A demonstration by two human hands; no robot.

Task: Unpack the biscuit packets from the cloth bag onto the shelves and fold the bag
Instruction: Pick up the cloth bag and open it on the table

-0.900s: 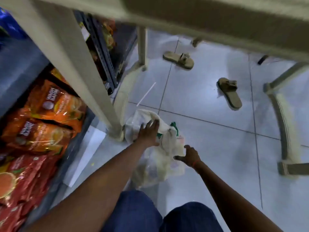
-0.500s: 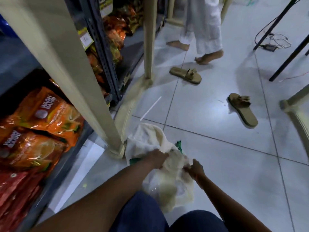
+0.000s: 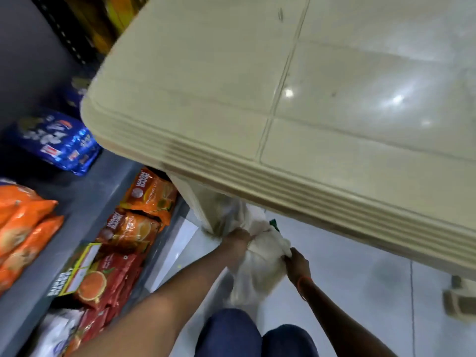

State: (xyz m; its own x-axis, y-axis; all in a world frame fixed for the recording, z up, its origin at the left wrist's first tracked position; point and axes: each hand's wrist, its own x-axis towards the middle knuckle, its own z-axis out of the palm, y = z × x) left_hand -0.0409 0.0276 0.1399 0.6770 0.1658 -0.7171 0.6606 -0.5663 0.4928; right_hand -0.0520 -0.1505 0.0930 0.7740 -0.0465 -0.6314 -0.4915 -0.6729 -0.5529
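Note:
The white cloth bag (image 3: 260,266) hangs bunched just above the tiled floor, beside a beige table leg (image 3: 203,210). My left hand (image 3: 238,240) grips its upper left edge. My right hand (image 3: 296,264) pinches its right edge. A bit of green print shows at the bag's top. What is inside the bag is hidden. Orange packets (image 3: 149,197) and red packets (image 3: 108,276) lie on the grey lower shelf (image 3: 85,202) at the left. A blue packet (image 3: 56,143) lies further back on a shelf.
A beige plastic table (image 3: 309,112) fills the upper right, overhanging the bag. Another of its legs (image 3: 458,300) stands at the right. Orange bags (image 3: 23,222) sit at the far left. My knees in blue trousers (image 3: 257,336) are at the bottom.
My view has tipped back so the table top now covers the floor and sandals. Both hands have closed on the bag's edges and lifted it slightly beside the table leg.

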